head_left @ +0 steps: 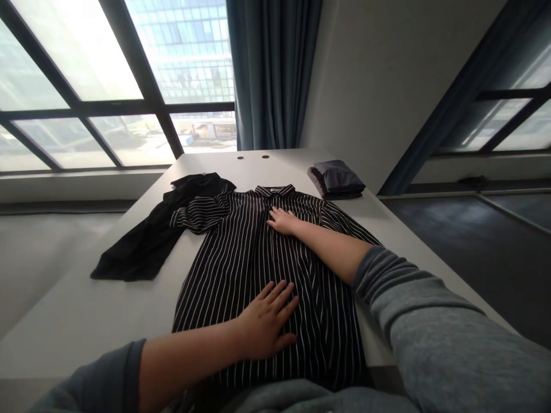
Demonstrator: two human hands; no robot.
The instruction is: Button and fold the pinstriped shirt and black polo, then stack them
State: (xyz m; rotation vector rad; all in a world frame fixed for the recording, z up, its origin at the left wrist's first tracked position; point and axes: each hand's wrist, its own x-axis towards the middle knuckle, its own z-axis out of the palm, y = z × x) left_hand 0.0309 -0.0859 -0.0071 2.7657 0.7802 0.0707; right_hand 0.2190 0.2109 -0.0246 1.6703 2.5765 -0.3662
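A black garment [142,238] lies loosely spread along the left edge of a white counter [55,338], beside tall windows [86,57]. Next to it, a black shirt [228,258] with white stripes is laid out across the middle, its collar [275,190] toward the far edge and its lower end at the near edge; the sleeve on the left lies against the black garment. A person's left hand [264,327] rests palm down on the shirt's lower half, fingers spread and gripping nothing. Farther up, the right hand [282,221] lies flat just below the collar, fingers extended, with no hold on the fabric. Folded dark gray clothing [340,179] sits at the right edge, near the far right corner.
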